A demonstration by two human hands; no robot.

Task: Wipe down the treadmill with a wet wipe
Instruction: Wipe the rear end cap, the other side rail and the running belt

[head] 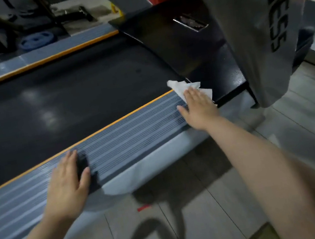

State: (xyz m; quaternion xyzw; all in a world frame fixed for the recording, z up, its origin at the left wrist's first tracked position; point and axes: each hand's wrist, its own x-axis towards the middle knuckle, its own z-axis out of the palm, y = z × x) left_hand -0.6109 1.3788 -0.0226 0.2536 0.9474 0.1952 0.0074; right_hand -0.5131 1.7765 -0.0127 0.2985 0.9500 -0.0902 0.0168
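White wet wipe point(187, 89) lies under the flat, straight fingers of the right hand point(198, 108), pressed onto the far end of the treadmill's point(66, 105) ribbed grey side rail point(133, 131) where it meets the black motor cover point(193, 50). The left hand point(67, 186) rests open and flat further back on the same rail, holding nothing. A grey upright point(256, 19) rises beside the right hand, over the tiled floor point(210, 214).

One head camera looks down and forward, close over the treadmill point(134, 135) side rail and floor point(210, 214).
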